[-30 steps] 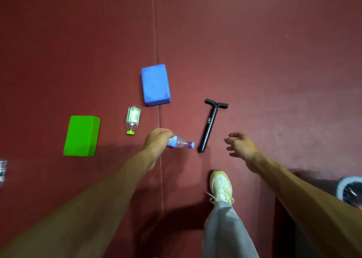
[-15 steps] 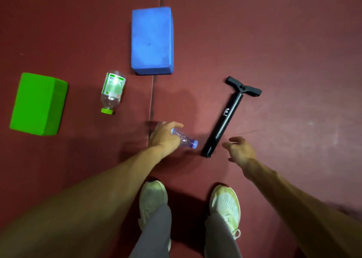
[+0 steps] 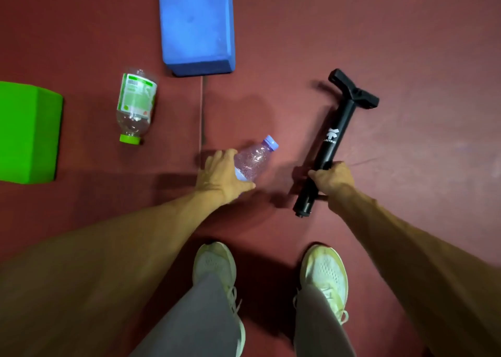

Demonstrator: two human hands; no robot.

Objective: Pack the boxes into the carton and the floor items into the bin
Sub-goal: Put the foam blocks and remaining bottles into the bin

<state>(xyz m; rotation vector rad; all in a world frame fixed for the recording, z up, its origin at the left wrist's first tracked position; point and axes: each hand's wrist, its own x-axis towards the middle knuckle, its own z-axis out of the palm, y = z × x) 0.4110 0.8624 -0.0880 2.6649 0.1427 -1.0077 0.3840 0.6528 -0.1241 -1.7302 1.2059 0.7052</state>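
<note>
Two hands work low over the dark red floor (image 3: 352, 31); the left hand (image 3: 222, 176) is wrapped around the lower body of a clear plastic bottle with a pale purple cap (image 3: 256, 158), fingers curled over its top side and thumb pressed beneath, so the grip is closed on it; the bottle tilts with its cap pointing up and to the right, and whether its base rests on the floor I cannot tell; the right hand (image 3: 332, 177) is fisted tight around the lower shaft of a black hand pump (image 3: 334, 139), its short end sticking out below the fist and its T-handle lying farther away on the floor to the upper right; bottle and pump are near each other but apart, with bare floor between them.

A second clear bottle with a green label and green cap (image 3: 135, 104) lies on its side to the left, cap toward the person, just left of a seam in the floor; a blue foam block (image 3: 196, 23) sits beyond it across that seam, cut off by the top edge; a green foam block (image 3: 25, 131) lies at the left edge, partly out of frame; two pale shoes (image 3: 215, 267) stand below the hands, grey trouser legs above them; the floor to the right of the pump is open and unobstructed out to the frame edge.
</note>
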